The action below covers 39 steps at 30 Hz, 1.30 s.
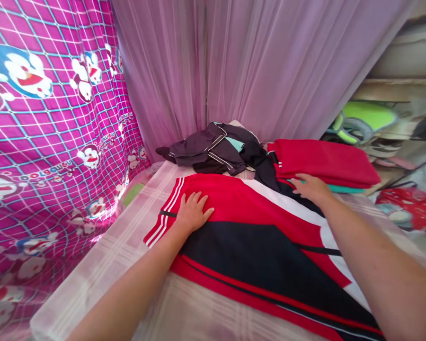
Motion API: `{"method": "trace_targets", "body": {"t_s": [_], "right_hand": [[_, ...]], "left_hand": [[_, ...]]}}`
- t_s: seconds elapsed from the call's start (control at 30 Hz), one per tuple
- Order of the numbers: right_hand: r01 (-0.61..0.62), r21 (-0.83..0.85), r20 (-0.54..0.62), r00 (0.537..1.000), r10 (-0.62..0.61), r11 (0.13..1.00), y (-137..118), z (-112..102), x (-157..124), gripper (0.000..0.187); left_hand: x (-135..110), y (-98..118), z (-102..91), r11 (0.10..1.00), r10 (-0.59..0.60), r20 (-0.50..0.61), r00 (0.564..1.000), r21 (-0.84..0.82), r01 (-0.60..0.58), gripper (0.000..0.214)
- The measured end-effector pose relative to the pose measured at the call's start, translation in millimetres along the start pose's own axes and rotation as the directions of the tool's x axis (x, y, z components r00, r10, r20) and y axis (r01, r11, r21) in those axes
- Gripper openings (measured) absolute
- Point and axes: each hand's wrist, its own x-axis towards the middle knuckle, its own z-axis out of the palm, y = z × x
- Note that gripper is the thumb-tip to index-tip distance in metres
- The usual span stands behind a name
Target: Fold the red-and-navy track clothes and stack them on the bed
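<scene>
A red, black and white track jacket (234, 203) lies spread on the bed, its striped hem toward the left and a dark part reaching toward the lower right. My left hand (193, 212) rests on it near the striped end, palm down with fingers spread. On the far right side, my right hand (310, 188) is over the dark sleeve (268, 173), just in front of the folded red cloth (323, 161). Its fingers are stretched out and hold nothing that I can see.
Crumpled dark grey clothing (208, 149) lies at the bed's far end. A pale checked sheet (102, 265) covers the mattress. Pink cartoon-print fabric (57, 142) hangs at left and a lilac curtain (255, 71) behind. Shelves (386, 90) with a lime-green item (367, 116) stand at right.
</scene>
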Motion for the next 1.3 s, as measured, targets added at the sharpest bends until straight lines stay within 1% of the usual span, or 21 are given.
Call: {"method": "trace_targets", "body": {"t_s": [0.07,0.1,0.13,0.2,0.23,0.3,0.37,0.4,0.43,0.47,0.53,0.63,0.7,0.8,0.9,1.0,1.1,1.17,1.27,1.3], "right_hand": [[-0.083,0.063,0.068,0.995,0.079,0.995,-3.7,9.4,6.9,0.056],[-0.102,0.061,0.098,0.991,0.096,0.993,-5.2,12.2,8.5,0.057],[-0.08,0.031,0.111,0.991,0.076,0.996,-6.1,13.6,9.3,0.054],[-0.028,-0.041,0.137,0.99,0.034,0.999,-6.1,12.3,9.4,0.042],[-0.002,-0.065,0.145,0.989,0.012,0.998,-5.3,9.9,8.7,0.035],[0.015,-0.052,0.151,0.989,-0.007,0.999,-3.3,3.5,5.6,0.028],[-0.011,0.039,0.152,0.988,0.005,0.999,-1.9,-3.4,0.5,0.025],[-0.023,0.094,0.156,0.988,0.008,0.995,-1.8,-6.6,-2.7,0.024],[-0.03,0.143,0.164,0.986,0.006,0.989,-2.0,-9.5,-6.1,0.023],[-0.028,0.181,0.176,0.984,-0.004,0.983,-2.4,-12.0,-9.5,0.022],[0.007,0.213,0.196,0.979,-0.05,0.977,-3.1,-16.5,-16.0,0.021],[0.108,0.188,0.177,0.974,-0.142,0.976,-2.2,-22.4,-25.2,0.02],[0.154,0.169,0.14,0.974,-0.179,0.974,0.4,-26.5,-31.9,0.02],[0.145,0.196,0.098,0.981,-0.167,0.97,6.7,-33.0,-44.1,0.022],[0.148,0.22,0.104,0.979,-0.174,0.964,16.5,-39.0,-58.4,0.027],[0.213,0.17,0.098,0.968,-0.231,0.962,31.1,-42.6,-73.6,0.028],[0.245,0.08,0.104,0.962,-0.253,0.966,49.6,-43.2,-89.6,0.031],[0.294,-0.029,0.138,0.948,-0.288,0.955,61.7,-43.1,-100.5,0.029],[0.402,-0.213,0.173,0.913,-0.37,0.891,73.8,-44.6,-114.3,0.023],[0.421,-0.26,0.179,0.906,-0.385,0.869,75.3,-45.8,-117.6,0.023]], "left_hand": [[-1.8,0.6,-1.5,1.0,-0.001,-0.008,1.0,0.004,0.001,0.062],[-1.3,0.4,-3.9,1.0,-0.001,-0.014,1.0,0.009,0.001,0.061],[0.6,-0.7,-7.5,1.0,0.007,-0.016,1.0,0.017,-0.007,0.059],[9.9,-7.2,-17.6,0.998,0.046,-0.006,0.999,0.039,-0.046,0.055],[17.6,-13.1,-23.5,0.996,0.068,-0.003,0.998,0.054,-0.068,0.054],[38.7,-30.1,-34.6,0.992,0.088,-0.008,0.996,0.09,-0.087,0.051],[64.7,-50.7,-41.5,0.989,0.049,-0.039,0.998,0.142,-0.043,0.043],[77.9,-60.6,-42.7,0.988,0.038,-0.032,0.999,0.148,-0.033,0.04],[90.4,-69.3,-42.7,0.991,0.031,-0.011,0.999,0.133,-0.029,0.041],[101.5,-76.5,-41.8,0.993,0.012,0.037,0.999,0.117,-0.017,0.043],[117.9,-85.7,-40.0,0.995,-0.002,0.092,0.996,0.102,-0.008,0.043],[126.0,-90.2,-43.4,0.994,-0.005,0.105,0.994,0.105,-0.006,0.035],[122.1,-90.9,-50.5,0.993,0.01,0.085,0.996,0.113,-0.019,0.03],[106.6,-92.5,-62.4,0.986,0.096,0.043,0.994,0.134,-0.101,0.028],[83.5,-94.0,-68.7,0.971,0.185,0.024,0.982,0.146,-0.187,0.029],[57.5,-93.3,-68.7,0.964,0.219,0.0,0.976,0.155,-0.216,0.03],[33.7,-90.5,-67.5,0.963,0.233,-0.012,0.973,0.144,-0.229,0.031],[21.5,-88.2,-67.8,0.964,0.234,0.007,0.972,0.131,-0.233,0.03],[10.0,-84.6,-69.5,0.956,0.247,0.063,0.967,0.144,-0.254,0.029],[7.8,-83.5,-70.0,0.951,0.254,0.085,0.964,0.158,-0.264,0.029]]}}
